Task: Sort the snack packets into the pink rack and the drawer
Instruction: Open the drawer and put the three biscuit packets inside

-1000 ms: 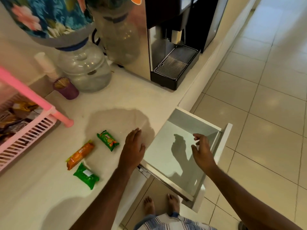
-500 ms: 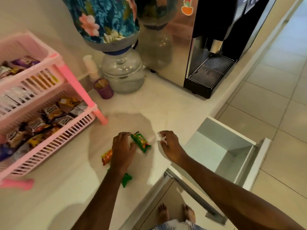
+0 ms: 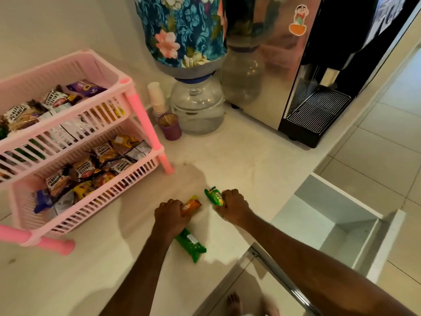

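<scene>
Three snack packets lie on the white counter. My left hand point(image 3: 172, 216) is closed around the orange packet point(image 3: 191, 205), which still rests on the counter. My right hand point(image 3: 232, 205) grips the green-and-orange packet point(image 3: 214, 196) just to its right. A plain green packet point(image 3: 191, 244) lies loose below my left wrist. The pink rack point(image 3: 127, 103) stands at the left, both tiers filled with several peanut and snack packets. To the right, the white drawer point(image 3: 341, 192) is pulled open and looks empty inside.
A water dispenser jug with a floral cover point(image 3: 182, 30) stands at the back, with a stack of paper cups point(image 3: 156, 99) and a purple toothpick cup point(image 3: 170, 127) beside it. A coffee machine point(image 3: 319, 76) sits at the back right. Tiled floor lies beyond the counter edge.
My right hand left the drawer, crossed to the counter and closed on the green-and-orange packet. My left hand closed on the orange packet. The camera view swung left, showing the rack.
</scene>
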`<action>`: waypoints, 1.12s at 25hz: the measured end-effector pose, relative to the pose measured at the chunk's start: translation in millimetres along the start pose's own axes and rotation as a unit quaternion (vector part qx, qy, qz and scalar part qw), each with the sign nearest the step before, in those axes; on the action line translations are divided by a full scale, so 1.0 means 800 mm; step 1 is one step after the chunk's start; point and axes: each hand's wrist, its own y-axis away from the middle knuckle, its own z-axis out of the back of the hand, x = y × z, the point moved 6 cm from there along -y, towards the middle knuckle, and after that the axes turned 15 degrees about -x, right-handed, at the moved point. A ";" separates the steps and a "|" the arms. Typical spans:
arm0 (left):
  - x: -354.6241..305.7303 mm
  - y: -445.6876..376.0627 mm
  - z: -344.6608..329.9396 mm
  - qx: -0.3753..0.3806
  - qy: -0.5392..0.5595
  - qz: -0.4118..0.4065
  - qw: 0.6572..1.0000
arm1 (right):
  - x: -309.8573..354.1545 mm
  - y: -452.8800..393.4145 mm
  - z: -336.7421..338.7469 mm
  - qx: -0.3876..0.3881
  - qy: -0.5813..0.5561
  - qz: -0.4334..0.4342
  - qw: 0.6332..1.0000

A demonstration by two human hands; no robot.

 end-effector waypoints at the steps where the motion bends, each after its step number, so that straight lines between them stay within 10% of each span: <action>1: 0.000 -0.001 -0.001 0.004 -0.001 0.000 1.000 | 0.002 0.001 -0.002 -0.007 0.001 0.002 1.000; 12: -0.057 -0.012 0.031 -0.033 0.107 -0.010 0.994 | -0.038 0.028 0.049 -0.089 -0.176 -0.054 0.979; 28: -0.330 0.081 -0.071 0.161 0.360 0.019 0.919 | -0.274 0.100 0.143 -0.117 -0.245 -0.177 0.946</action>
